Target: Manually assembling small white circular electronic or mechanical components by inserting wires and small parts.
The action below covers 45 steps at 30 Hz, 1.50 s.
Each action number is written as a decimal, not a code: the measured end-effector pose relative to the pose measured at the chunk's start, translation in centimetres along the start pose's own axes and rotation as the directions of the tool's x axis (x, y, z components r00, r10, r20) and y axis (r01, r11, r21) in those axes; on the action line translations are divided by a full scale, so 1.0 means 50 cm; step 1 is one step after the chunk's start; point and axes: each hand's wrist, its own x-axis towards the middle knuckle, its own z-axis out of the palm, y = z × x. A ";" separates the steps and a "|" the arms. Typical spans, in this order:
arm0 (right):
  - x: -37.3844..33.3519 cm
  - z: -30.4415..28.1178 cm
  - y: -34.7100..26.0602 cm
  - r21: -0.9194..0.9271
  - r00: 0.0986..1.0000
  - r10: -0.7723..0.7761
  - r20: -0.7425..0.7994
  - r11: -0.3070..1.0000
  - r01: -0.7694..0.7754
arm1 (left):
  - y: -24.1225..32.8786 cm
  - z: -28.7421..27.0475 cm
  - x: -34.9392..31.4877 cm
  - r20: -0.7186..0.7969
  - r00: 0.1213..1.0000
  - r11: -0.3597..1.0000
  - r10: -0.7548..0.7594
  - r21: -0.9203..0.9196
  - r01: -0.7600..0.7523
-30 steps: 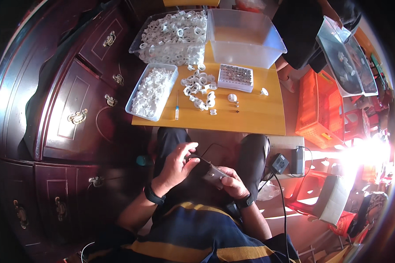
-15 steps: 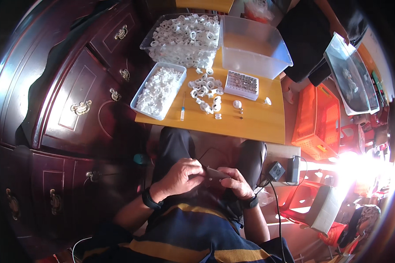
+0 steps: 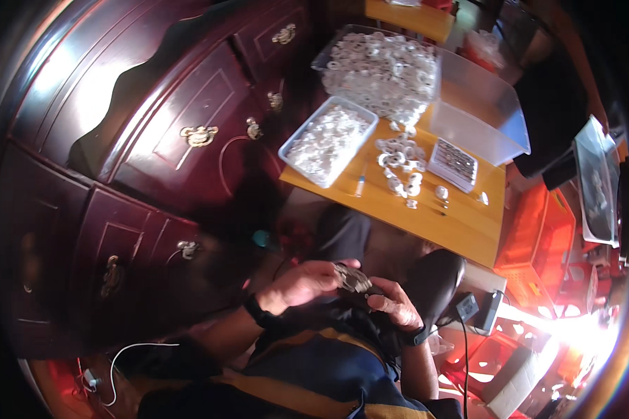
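Over my lap, my left hand (image 3: 306, 285) is closed on the near side of a flat brownish-grey object (image 3: 354, 278) whose surface looks patterned. Motion and glare keep me from telling its kind. My right hand (image 3: 397, 306) has its thumb and fingers closed at the object's right end. Beyond my knees stands a yellow wooden table (image 3: 461, 234). On it lie loose white plastic rings (image 3: 402, 155), a screwdriver with a blue and clear handle (image 3: 360, 186), and a white box of small metal parts (image 3: 454, 165).
A tub of small white pieces (image 3: 330, 143) and a larger clear bin of white rings (image 3: 381, 70) stand on the table, beside another clear bin (image 3: 479, 108). Dark cabinets (image 3: 168, 146) line the left. An orange crate (image 3: 538, 230) and a power adapter (image 3: 466, 307) are at right.
The view has swung left, so the table sits further right and tilted. The flat object has turned between my hands, from a thin dark edge to a broader patterned face.
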 end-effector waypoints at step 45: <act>0.034 -0.034 0.084 0.304 0.872 0.145 -0.468 0.953 0.005 | -0.072 -0.567 0.114 -0.290 0.559 -0.003 0.777 0.886 0.464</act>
